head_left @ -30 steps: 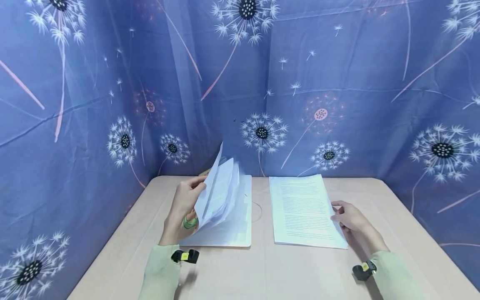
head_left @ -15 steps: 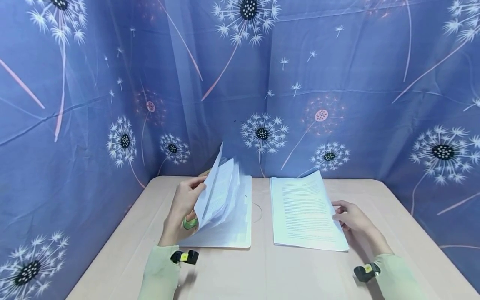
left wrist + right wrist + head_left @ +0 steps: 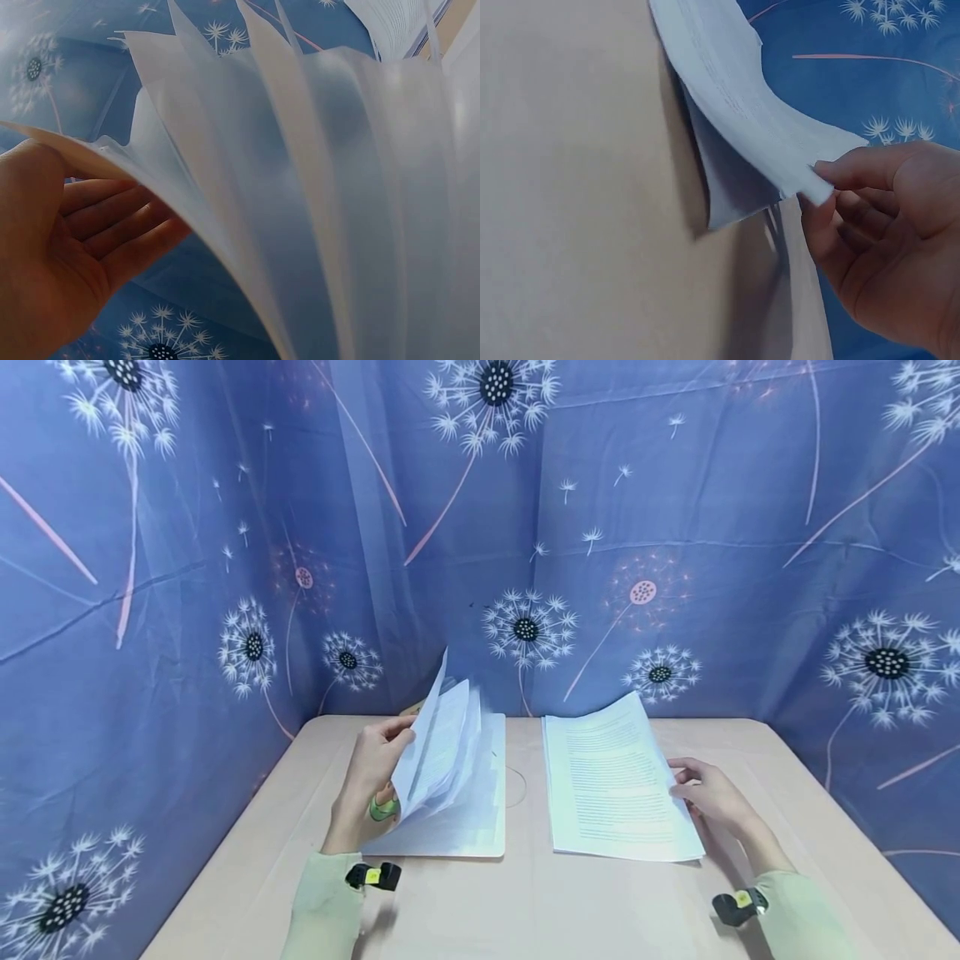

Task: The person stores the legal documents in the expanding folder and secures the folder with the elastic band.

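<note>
My left hand point(image 3: 372, 768) pinches raised leaves of a display book point(image 3: 487, 827), whose clear plastic sleeves point(image 3: 300, 187) fan apart in the left wrist view. Several of these sleeves hold printed sheets. The thumb lies on the near face of the raised leaves, and the other fingers are behind them. To the right, my right hand point(image 3: 708, 793) pinches the right edge of a printed sheet point(image 3: 615, 785) between thumb and forefinger. That sheet bows upward along its held side, over more paper lying on the table. In the right wrist view the lifted paper point(image 3: 742, 112) curves away from the fingertips.
Both paper groups lie on a pale table point(image 3: 525, 910) with a rounded far edge. A blue curtain point(image 3: 450, 593) with dandelion prints hangs behind and at both sides. Between the display book and the loose sheets, a thin curved line point(image 3: 517, 785) shows on the tabletop.
The right hand has shifted slightly rightward, and the printed sheet's far edge has risen higher with it. My left hand keeps its hold on the leaves, almost unmoved.
</note>
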`<state>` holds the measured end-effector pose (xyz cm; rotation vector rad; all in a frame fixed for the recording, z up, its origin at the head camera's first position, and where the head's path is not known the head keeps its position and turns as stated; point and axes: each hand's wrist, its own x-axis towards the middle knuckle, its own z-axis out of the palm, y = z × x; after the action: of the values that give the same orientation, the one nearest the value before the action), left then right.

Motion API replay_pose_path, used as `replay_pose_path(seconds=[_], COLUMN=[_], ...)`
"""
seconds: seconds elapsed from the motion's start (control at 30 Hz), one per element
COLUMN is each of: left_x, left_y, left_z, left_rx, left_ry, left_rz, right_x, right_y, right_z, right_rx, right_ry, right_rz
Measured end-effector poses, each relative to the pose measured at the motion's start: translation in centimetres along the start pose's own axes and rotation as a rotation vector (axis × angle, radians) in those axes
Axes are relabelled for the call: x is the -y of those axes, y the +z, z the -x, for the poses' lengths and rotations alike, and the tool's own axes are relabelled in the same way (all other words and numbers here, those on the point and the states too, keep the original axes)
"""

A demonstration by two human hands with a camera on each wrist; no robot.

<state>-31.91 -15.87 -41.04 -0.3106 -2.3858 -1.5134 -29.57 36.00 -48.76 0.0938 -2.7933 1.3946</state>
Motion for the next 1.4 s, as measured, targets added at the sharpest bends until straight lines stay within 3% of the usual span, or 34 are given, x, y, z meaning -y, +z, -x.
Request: replay_pose_path(seconds=[0.43, 0.83, 1.0, 1.27, 1.4], left_x=[-0.1, -0.1, -0.1, 0.0, 0.1], left_y=[0.1, 0.1, 0.1, 0.1, 0.0], left_z=[0.0, 0.0, 0.0, 0.1, 0.0], left_rx=[0.001, 0.002, 0.002, 0.005, 0.001], left_ry=[0.014, 0.026, 0.03, 0.012, 0.023], left_rz=[-0.035, -0.041, -0.048, -0.045, -0.054], right_x=[0.3, 0.4, 0.6, 1.0, 1.3], right_y=[-0.9, -1.6, -1.4, -1.6, -1.8], right_z=[0.2, 0.2, 0.4, 0.5, 0.6], right_rx=[-0.038, -0.03, -0.073, -0.223, -0.256], right_ry=[-0.096, -0.048, -0.079, -0.141, -0.126], right_rz=[-0.062, -0.096, -0.003, 0.297, 0.372])
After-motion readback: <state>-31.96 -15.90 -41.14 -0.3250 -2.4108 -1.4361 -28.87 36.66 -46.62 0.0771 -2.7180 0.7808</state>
